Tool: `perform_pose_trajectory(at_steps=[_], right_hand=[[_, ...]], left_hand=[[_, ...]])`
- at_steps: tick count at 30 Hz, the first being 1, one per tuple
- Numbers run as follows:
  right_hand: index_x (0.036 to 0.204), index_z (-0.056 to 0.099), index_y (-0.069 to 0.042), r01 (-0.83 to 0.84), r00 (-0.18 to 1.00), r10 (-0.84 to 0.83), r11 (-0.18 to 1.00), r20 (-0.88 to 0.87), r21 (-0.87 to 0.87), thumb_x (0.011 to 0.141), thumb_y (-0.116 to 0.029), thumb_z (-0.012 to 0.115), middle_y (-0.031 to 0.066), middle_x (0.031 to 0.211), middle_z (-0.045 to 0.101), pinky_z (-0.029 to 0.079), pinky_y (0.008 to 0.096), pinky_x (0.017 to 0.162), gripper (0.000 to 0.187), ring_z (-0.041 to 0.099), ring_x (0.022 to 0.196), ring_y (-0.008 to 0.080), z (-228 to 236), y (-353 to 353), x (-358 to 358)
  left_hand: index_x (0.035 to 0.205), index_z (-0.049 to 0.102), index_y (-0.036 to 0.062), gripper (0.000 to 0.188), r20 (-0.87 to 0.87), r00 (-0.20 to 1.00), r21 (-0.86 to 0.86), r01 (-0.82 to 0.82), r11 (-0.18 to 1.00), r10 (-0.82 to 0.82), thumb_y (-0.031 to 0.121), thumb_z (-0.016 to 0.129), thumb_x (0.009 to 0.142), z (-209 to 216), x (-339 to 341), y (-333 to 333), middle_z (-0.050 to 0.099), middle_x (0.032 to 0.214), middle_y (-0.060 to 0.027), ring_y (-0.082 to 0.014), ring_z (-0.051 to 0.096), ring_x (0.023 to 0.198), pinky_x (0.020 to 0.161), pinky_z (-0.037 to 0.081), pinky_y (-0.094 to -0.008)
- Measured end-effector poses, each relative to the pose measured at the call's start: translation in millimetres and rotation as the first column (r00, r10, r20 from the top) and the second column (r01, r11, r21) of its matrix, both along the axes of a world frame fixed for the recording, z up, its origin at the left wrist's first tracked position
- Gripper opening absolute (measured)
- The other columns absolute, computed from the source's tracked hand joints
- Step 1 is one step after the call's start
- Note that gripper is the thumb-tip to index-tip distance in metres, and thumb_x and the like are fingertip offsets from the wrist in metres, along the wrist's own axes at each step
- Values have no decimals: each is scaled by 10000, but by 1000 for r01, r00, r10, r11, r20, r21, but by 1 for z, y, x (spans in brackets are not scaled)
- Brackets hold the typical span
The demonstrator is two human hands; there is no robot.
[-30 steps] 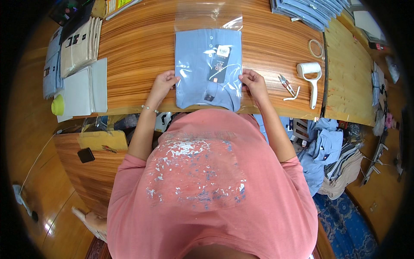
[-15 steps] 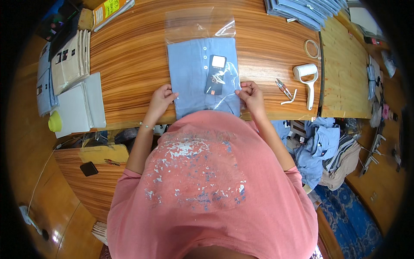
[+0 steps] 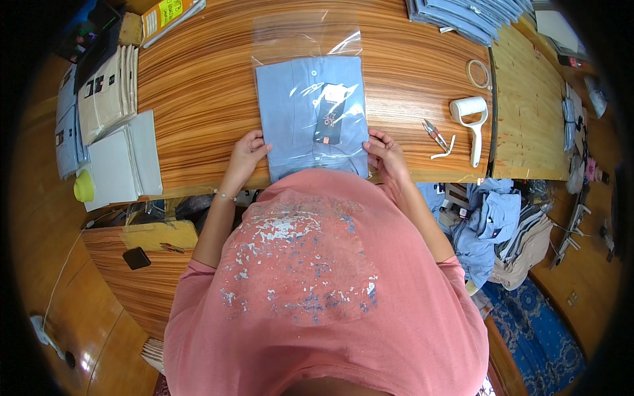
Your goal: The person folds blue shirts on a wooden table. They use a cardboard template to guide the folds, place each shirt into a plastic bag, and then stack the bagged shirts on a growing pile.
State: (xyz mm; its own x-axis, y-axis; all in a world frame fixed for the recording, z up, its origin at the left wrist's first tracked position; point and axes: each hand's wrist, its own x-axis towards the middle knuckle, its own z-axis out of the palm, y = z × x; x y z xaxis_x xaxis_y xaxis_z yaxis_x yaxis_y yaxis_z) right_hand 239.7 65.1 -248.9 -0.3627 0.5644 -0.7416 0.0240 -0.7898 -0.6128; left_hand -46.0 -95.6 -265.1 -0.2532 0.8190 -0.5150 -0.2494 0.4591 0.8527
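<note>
A folded light blue shirt (image 3: 284, 99) lies on the wooden table before me, inside a clear plastic bag (image 3: 284, 41). The bag's flat end reaches past the shirt at the far side. A dark hang tag (image 3: 328, 122) with a white patch rests on the shirt, right of its buttons. At the left edge, my left hand (image 3: 249, 155) pinches the bagged shirt between thumb and fingers. My right hand (image 3: 388, 157) holds the opposite edge in the same way. The near end of the shirt is hidden by my pink top.
To the right lie thread snips (image 3: 434, 134), a white lint roller (image 3: 470, 115) and a tape roll (image 3: 478, 74). Stacked blue shirts (image 3: 462, 20) sit at the far right. On the left are bagged beige garments (image 3: 109, 96), white sheets (image 3: 115, 168) and a yellow-green tape roll (image 3: 84, 186).
Glare on the plastic has shifted over the tag and buttons. My right hand has turned slightly, its fingers bunched more at the bag's edge. The left hand stays nearly in place.
</note>
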Motion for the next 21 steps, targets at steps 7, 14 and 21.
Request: perform_pose_trajectory(at_steps=[7, 14, 21], right_hand=[[1156, 517, -12, -21, 996, 25, 999, -85, 44, 799, 64, 579, 37, 958, 627, 452, 191, 602, 370, 579, 756, 81, -5, -2, 3], [1091, 542, -54, 114, 982, -116, 993, -152, -23, 801, 11, 610, 5, 910, 628, 438, 219, 584, 305, 560, 717, 78, -10, 2, 2], [999, 539, -72, 136, 990, -136, 990, -27, 30, 797, 20, 622, 11, 839, 631, 426, 208, 576, 236, 564, 710, 77, -3, 0, -6]], left_hand=[[1148, 501, -71, 312, -27, 999, -1, -25, 1000, 25, -17, 564, 847, -2, 3, -1, 642, 953, -94, -116, 581, 873, 780, 454, -225], [1150, 501, -64, 310, -21, 1000, -2, -21, 1000, 21, -12, 564, 851, -2, 3, -3, 641, 959, -91, -118, 584, 873, 780, 456, -228], [1133, 506, -64, 292, -15, 1000, 5, -26, 1000, 26, -8, 559, 852, -2, 4, -1, 644, 952, -92, -119, 586, 872, 783, 457, -233]])
